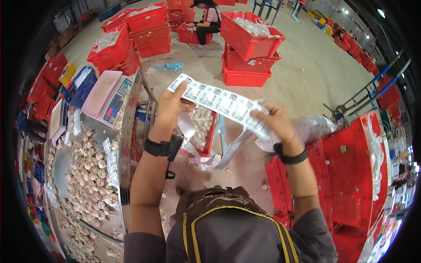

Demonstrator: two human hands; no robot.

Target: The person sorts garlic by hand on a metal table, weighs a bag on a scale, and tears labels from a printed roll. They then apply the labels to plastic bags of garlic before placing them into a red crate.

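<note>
A long strip of printed labels [215,97] with barcodes and square codes is stretched between my hands in front of me. My left hand [172,104] pinches its left end between thumb and fingers. Further along, my right hand [277,120] grips the strip near its right side. From both hands, loose lengths of the strip hang down and curl towards the floor. Behind and below them, a red crate of garlic bulbs [202,125] is partly hidden by the strip. Both wrists wear black bands.
At left, a metal table [66,164] carries many garlic bulbs [90,175], a digital scale [107,98] and another label strip [110,160]. Stacked red crates [346,171] stand close at right, others [252,44] ahead. A seated person [208,22] works beside a crate. Blue scraps [170,66] lie on the floor.
</note>
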